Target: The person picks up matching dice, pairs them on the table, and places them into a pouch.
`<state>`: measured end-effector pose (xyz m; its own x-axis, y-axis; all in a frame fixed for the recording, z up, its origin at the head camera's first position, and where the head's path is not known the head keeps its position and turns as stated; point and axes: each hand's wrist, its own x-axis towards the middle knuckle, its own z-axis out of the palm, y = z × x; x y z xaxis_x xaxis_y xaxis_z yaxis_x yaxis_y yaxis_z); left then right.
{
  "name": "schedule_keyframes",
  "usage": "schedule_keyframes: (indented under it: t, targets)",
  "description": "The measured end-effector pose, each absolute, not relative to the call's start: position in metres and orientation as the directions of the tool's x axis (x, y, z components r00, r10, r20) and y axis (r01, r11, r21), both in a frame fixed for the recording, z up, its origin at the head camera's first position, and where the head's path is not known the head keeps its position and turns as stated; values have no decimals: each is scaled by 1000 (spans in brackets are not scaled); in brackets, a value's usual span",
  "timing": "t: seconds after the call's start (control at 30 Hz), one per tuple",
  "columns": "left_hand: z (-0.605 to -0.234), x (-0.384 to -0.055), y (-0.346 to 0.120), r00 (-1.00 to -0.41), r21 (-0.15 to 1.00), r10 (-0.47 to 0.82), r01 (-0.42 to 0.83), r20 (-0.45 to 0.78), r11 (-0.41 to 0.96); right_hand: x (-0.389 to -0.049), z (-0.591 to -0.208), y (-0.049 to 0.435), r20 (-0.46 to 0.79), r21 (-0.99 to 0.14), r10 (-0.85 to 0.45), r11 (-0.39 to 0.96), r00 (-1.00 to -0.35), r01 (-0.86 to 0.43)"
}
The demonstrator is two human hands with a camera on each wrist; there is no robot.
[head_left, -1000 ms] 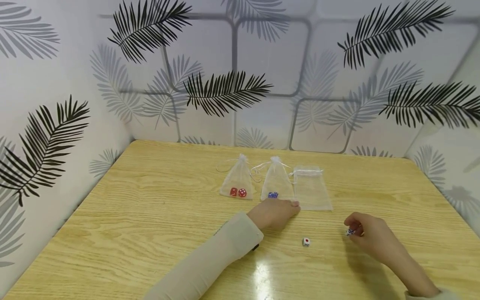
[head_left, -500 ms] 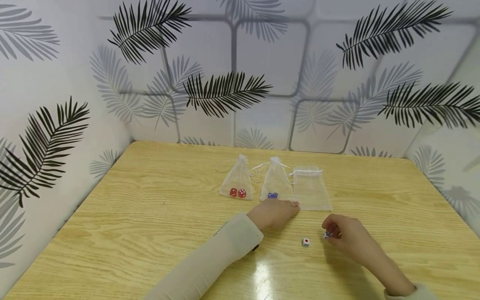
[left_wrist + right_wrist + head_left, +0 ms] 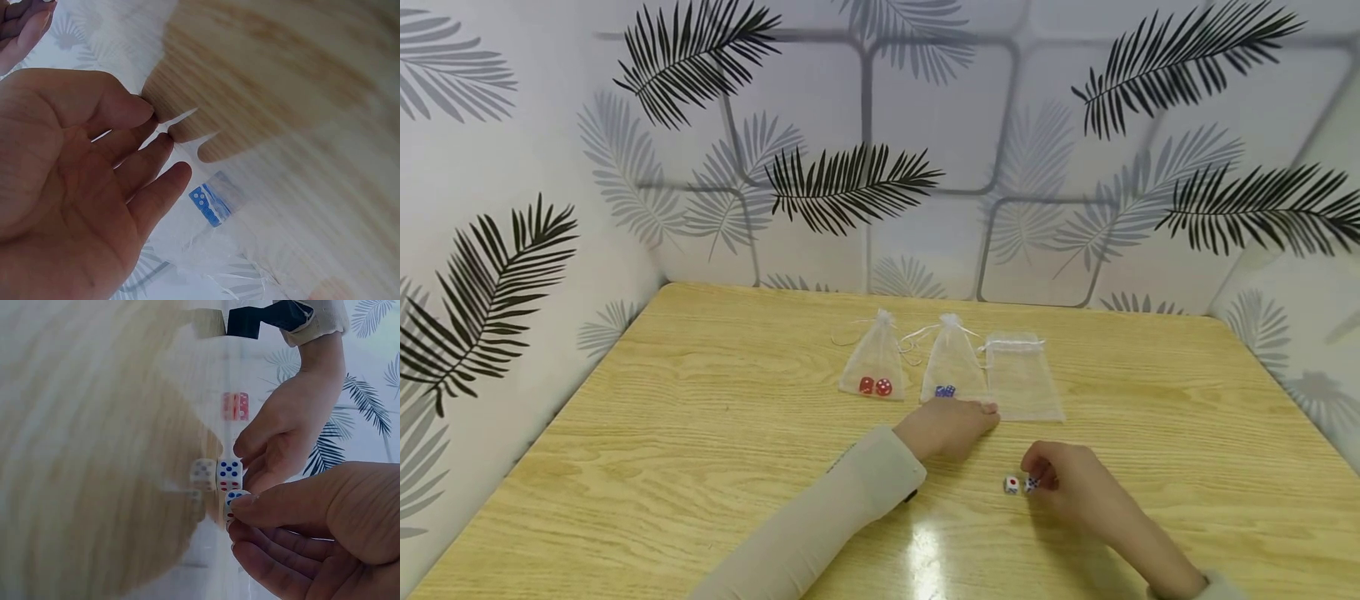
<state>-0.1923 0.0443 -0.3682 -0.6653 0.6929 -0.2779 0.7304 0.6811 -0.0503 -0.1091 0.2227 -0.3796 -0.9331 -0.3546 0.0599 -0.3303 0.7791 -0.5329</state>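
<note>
My right hand (image 3: 1075, 483) pinches a white die (image 3: 232, 506) between thumb and fingers, low over the table. Just left of it sits another white die (image 3: 1011, 484), red dot upward in the head view; whether the two dice touch I cannot tell. My left hand (image 3: 951, 427) rests on the table with loosely extended fingers, its fingertips by the lower edges of two mesh bags. One is a drawn-up mesh bag (image 3: 951, 354) with blue dice (image 3: 945, 391) inside. The other mesh bag (image 3: 1022, 383) lies flat, with no dice showing in it.
Farther left lies a drawn-up mesh bag (image 3: 880, 350) holding red dice (image 3: 875, 386). White drawstrings trail between the bags. The wood-grain table (image 3: 700, 400) meets leaf-patterned walls at the back and sides.
My right hand has moved left across the table with its die, coming beside the white die there. My left hand has stayed in place.
</note>
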Motion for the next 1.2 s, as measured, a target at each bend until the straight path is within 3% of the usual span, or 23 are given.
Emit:
schedule_keyframes:
  t: [0.33,0.67,0.77,0.93,1.2]
  targets:
    - [-366,-191,45,-661,-57,703,738,-261,673,-106,-380,220,69,-528,-407,760,-911,-379]
    - [-372,-198,56,-641,-143,760,767,-106,626,-106,-382,226,40,-576,-416,734,-909,-361]
    - [-372,-203,60,-641,-115,765,766,-58,633,-105,-382,227,35,-583,-415,730,-909,-356]
    - [-370,-208,68,-645,-50,764,764,-28,643,-104,-381,228,22,-593,-410,729,-912,-342]
    - [-374,-216,78,-635,-118,772,767,-3,631,-105,-376,235,1,-580,-391,750,-920,-319]
